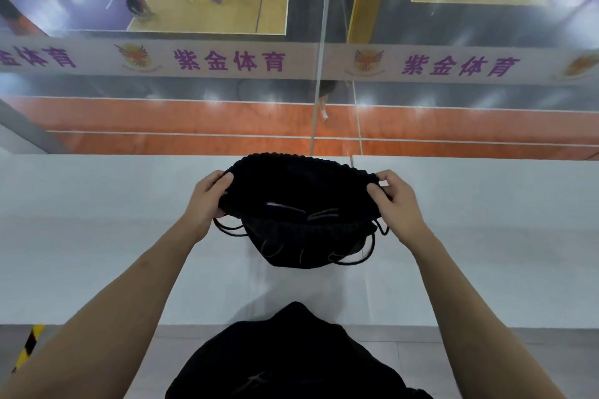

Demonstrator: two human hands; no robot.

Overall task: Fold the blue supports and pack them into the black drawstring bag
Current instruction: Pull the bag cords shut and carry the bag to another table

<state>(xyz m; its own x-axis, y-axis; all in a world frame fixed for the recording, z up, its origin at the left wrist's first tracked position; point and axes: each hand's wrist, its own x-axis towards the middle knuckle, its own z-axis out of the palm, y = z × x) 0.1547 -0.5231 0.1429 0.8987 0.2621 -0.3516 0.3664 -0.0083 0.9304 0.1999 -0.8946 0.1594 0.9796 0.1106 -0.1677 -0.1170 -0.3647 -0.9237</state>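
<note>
Black bag (301,204) held up over white ledge (97,236), near far edge; mouth pulled wide. Left hand (207,201) pinches left rim, right hand (395,204) pinches right rim. Cords (369,249) hang below. Inside too dark to see

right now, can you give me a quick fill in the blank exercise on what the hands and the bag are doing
1. Both hands hold the black drawstring bag by its gathered ____.
2. The left hand grips the bag's ____ side.
3. The right hand pinches the rim, with black ____ hanging in loops below it.
4. The bag sits over a ____ ledge.

Missing words: rim; left; cords; white
</note>
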